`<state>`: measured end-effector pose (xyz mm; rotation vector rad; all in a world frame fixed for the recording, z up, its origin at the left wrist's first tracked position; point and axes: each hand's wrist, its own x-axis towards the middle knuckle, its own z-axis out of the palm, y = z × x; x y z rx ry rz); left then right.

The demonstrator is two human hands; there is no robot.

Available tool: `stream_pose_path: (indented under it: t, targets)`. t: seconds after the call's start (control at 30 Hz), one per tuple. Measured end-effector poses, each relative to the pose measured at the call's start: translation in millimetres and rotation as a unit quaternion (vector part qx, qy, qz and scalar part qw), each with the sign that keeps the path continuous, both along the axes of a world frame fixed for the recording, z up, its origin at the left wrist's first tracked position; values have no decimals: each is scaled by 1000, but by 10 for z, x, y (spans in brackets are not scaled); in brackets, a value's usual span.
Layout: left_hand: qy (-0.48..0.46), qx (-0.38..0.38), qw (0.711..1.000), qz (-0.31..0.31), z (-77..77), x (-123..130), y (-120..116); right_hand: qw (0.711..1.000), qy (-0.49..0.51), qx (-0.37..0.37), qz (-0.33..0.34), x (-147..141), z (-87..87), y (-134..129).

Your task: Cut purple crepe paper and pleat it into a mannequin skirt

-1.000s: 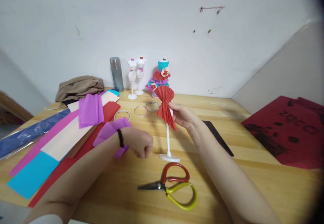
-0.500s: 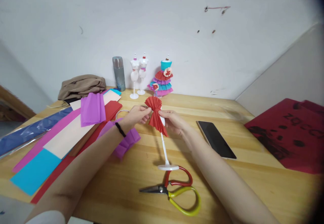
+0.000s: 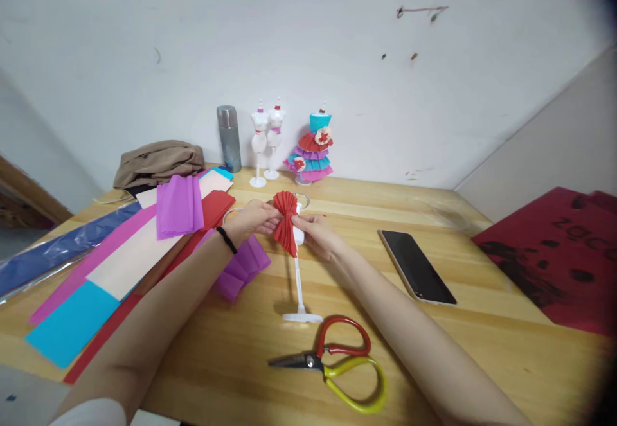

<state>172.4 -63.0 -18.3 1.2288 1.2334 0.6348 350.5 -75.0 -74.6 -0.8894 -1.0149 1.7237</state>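
From where I stood, the change was in the left hand (image 3: 255,218). A second earlier it had hung in a loose fist over the purple paper (image 3: 243,266), with nothing I could see in it; now it had come across to the red pleated fan (image 3: 285,221) and taken hold of its left side. The right hand (image 3: 319,234) had kept to the other side throughout. So the work had gone from one-handed to two-handed, and I judged the pleats were being steadied or adjusted against the small white dress form (image 3: 299,236).

The left grip was nearly closed, thumb and forefinger pinching the fan's outer edge, the other fingers curled in behind. The right grip was also a narrow pinch, thumb at the fan's gathered middle; its remaining fingers went behind the form, and I could not tell how firmly they held it.

The fan stood roughly upright on the front of the form, spread above and below its waist, over the middle of the counter (image 3: 226,355). The form had shifted too: its base (image 3: 292,317) now sat left of the red handle of the scissors (image 3: 311,362), where half a second before it had overlapped it. Whether the base was touching the wood, I couldn't tell.
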Motion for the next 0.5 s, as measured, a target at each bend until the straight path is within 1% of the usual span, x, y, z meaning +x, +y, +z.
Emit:
stream_pose_path:
  t: [0.13,0.23,0.3,0.4,0.5]
  targets:
    - [-22,-13,999,-21,42,9,-63,1000,-9,1,6,8,-4,0]
    - [-20,-10,1000,-20,43,-6,-58,1000,-12,6,12,30,51,-11]
    - [-5,-2,1000,-9,50,-39,-26,1000,-14,13,14,73,134,-20]
    - [29,20,999,5,97,-125,33,999,-22,24,17,195,310,-19]
    - [88,49,995,-2,171,-233,71,998,-36,35,25,349,503,-12]
